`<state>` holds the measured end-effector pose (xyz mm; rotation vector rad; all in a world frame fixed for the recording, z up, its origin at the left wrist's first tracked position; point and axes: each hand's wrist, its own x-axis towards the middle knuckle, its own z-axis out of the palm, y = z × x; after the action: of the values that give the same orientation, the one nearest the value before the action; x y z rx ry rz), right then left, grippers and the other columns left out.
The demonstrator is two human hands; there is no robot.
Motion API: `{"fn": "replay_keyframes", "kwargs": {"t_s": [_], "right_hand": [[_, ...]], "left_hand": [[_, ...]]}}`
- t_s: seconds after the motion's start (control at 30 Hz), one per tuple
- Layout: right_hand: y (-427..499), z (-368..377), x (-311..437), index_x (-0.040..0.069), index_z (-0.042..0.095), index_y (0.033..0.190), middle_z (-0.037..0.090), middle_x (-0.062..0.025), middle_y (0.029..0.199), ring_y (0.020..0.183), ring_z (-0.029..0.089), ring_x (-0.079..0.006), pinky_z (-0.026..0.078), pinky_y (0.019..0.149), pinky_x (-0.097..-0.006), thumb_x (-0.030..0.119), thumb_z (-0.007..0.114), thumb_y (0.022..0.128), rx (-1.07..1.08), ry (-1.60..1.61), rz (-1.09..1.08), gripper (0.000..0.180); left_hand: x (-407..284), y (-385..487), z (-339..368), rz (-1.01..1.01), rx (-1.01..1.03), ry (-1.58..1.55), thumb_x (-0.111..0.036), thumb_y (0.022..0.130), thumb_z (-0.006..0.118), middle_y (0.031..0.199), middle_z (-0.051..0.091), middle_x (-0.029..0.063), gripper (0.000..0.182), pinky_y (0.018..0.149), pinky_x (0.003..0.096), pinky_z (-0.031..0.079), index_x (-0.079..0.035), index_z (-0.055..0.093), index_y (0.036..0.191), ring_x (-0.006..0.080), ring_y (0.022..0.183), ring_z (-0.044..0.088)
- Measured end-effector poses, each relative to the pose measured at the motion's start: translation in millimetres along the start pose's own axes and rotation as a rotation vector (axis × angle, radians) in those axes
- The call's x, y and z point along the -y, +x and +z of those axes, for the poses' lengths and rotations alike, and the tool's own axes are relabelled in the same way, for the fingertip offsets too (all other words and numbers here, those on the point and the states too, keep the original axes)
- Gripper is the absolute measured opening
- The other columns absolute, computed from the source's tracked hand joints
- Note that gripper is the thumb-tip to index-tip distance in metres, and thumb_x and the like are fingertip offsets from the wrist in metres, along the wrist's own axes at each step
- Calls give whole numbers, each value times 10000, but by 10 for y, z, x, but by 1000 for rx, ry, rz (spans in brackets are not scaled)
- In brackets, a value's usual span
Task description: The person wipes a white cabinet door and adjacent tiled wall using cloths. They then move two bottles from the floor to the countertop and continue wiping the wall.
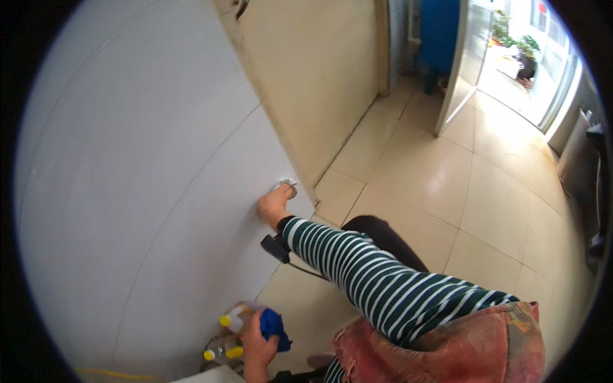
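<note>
My right hand [274, 205], in a striped sleeve, reaches to the white tiled wall [143, 167] near its edge. Its fingers close on a small whitish, crumpled wad [288, 185] against the tile; the material cannot be told. Lower down, my left hand [260, 347] grips a folded blue cloth [273, 329]. Just beside and behind that hand are clear plastic bottles with yellow caps [209, 354], partly hidden by it. A black device [275, 247] with a cable hangs at my right wrist.
A cream door [316, 72] adjoins the wall's edge. Beige floor tiles [416, 177] extend to an open door panel [467, 67] and a bright doorway with potted plants [527, 50]. A blue object [437, 38] stands behind the panel. A yellow cord [115, 373] lies at the bottom left.
</note>
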<state>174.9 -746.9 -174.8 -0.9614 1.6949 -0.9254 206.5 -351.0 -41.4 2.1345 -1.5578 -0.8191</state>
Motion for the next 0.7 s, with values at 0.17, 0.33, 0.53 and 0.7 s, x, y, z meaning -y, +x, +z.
{"fn": "replay_keyframes", "kwargs": {"t_s": [0.17, 0.33, 0.53, 0.7], "right_hand": [[-124, 208, -221, 50, 387, 1285, 419, -143, 1294, 1188, 394, -312, 330, 1011, -352, 252, 434, 917, 184, 32, 22, 422], [-184, 272, 228, 77, 509, 1127, 532, -100, 1123, 1030, 501, -256, 423, 897, -333, 367, 443, 946, 41, 676, 110, 348], [221, -230, 475, -72, 436, 1174, 433, -290, 1245, 1171, 451, -467, 388, 1020, -441, -61, 477, 794, -304, 125, -527, 383], [340, -322, 75, -68, 429, 1183, 463, -285, 1208, 1175, 470, -450, 407, 1002, -436, -72, 517, 759, 140, 137, -69, 434]], "left_hand": [[-128, 379, -205, 15, 0, -17, -94, 709, 602, 1241, 607, 233, 663, 996, 472, 457, -95, 481, 1360, 436, 1136, 585], [-231, 703, -270, 2, -61, -4, -76, 701, 593, 1202, 622, 232, 666, 968, 437, 477, -95, 491, 1358, 413, 1083, 614], [-323, 535, -396, -13, -15, 12, -80, 703, 604, 1216, 618, 236, 659, 970, 458, 477, -97, 489, 1352, 422, 1108, 602], [-404, 442, -538, -34, 6, 13, -90, 708, 610, 1232, 611, 240, 652, 969, 474, 477, -102, 488, 1348, 435, 1119, 591]]}}
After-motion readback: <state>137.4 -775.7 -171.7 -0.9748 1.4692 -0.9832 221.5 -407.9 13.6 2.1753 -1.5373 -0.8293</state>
